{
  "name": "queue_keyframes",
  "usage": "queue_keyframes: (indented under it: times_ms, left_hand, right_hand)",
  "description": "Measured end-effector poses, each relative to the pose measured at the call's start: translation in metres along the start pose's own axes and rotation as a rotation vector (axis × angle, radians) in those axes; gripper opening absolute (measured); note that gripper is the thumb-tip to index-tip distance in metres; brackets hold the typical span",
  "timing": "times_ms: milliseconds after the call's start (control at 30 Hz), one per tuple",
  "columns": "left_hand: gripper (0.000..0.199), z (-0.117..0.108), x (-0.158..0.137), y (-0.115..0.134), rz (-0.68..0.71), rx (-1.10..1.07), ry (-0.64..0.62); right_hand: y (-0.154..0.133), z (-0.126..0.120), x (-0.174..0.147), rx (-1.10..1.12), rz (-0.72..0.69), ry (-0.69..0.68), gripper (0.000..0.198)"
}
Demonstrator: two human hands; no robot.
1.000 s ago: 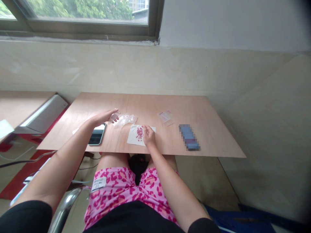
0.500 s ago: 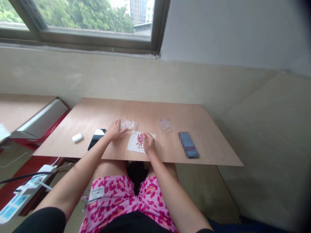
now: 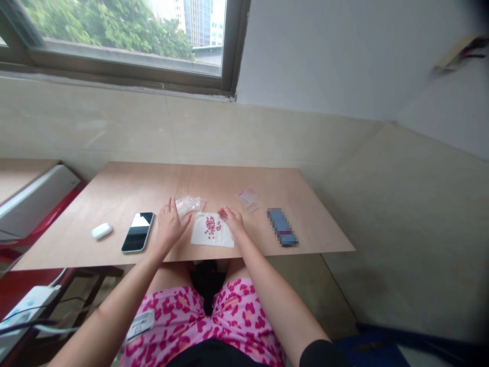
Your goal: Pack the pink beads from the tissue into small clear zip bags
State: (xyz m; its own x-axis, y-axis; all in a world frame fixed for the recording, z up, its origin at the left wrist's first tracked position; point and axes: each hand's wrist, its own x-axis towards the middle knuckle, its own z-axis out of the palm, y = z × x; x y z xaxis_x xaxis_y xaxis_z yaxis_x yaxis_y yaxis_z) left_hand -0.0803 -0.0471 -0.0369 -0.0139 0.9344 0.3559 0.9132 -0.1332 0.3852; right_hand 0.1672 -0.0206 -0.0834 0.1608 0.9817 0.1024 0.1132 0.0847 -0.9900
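Though tiny, red bits on squarish sheet.

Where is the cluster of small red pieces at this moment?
In the head view, the red pieces lie on the white sheet near the table's front edge, between the left hand and the right hand.

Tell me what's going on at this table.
A seated person has both bare hands at a white sheet on the table, where small red pieces lie in a loose cluster. The left hand is spread by the sheet's left edge, next to some crumpled clear plastic. The right hand is at the sheet's right side; whether it holds anything is unclear. A phone lies farther left.
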Motion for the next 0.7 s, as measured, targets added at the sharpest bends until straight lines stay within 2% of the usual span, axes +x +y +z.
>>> queue_keyframes:
  times_ms: [33, 100, 200, 300, 367, 433, 567, 700]
  left_hand:
    - [0.085, -0.004, -0.014, 0.012, 0.040, -0.062, 0.030]
    - [0.066, -0.010, -0.046, 0.036, 0.139, -0.205, 0.002]
    - [0.035, -0.010, -0.089, 0.066, 0.217, -0.405, -0.213]
    - [0.024, -0.008, -0.112, 0.082, 0.281, -0.524, -0.418]
    - [0.021, -0.007, -0.115, 0.085, 0.330, -0.572, -0.504]
    - [0.020, -0.009, -0.112, 0.084, 0.344, -0.600, -0.535]
    - [0.018, -0.016, -0.103, 0.082, 0.317, -0.626, -0.526]
    - [0.019, -0.022, -0.097, 0.081, 0.308, -0.635, -0.504]
  right_hand:
    - [-0.002, -0.010, 0.011, -0.033, -0.015, 0.014, 0.044]
    - [-0.007, -0.035, 0.034, -0.118, -0.046, 0.050, 0.034]
    - [-0.016, -0.071, 0.065, -0.295, -0.091, 0.105, 0.019]
    - [-0.020, -0.093, 0.086, -0.469, -0.103, 0.091, 0.008]
    - [-0.020, -0.099, 0.093, -0.564, -0.092, 0.057, 0.006]
    - [-0.020, -0.101, 0.098, -0.636, -0.071, 0.021, 0.005]
    - [-0.023, -0.104, 0.104, -0.707, -0.019, -0.026, 0.017]
    - [-0.034, -0.110, 0.106, -0.683, 0.005, -0.038, 0.025]
